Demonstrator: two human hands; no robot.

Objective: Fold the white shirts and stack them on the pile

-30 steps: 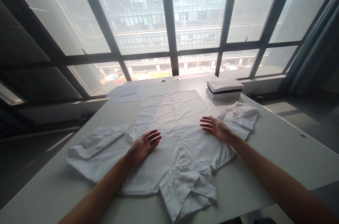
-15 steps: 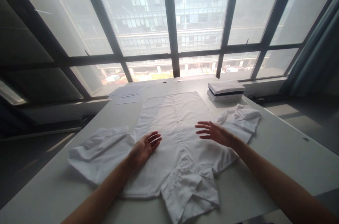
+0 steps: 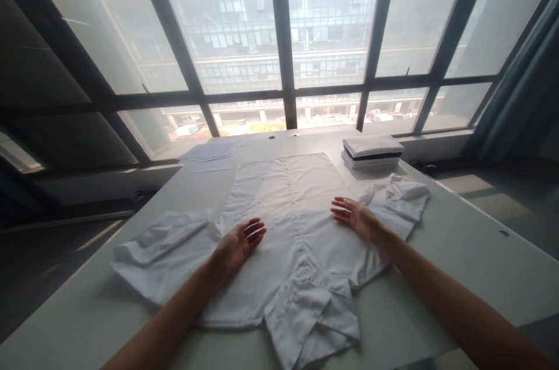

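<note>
Outward from the middle of the white shirt (image 3: 290, 207), the right hand (image 3: 360, 221) has shifted slightly since half a second ago; the left hand (image 3: 236, 246) stays almost put. Both are wide, fingers loosely parted, gripping nothing; whether they touch the cloth is hard to tell in this hazy light. The shirt lies spread on the worktop (image 3: 463, 242), its layout seemingly unaffected by that small shift. Beyond the shirt sit a folded stack (image 3: 372, 148), to its right, and papers (image 3: 209, 152), to its left.
</note>
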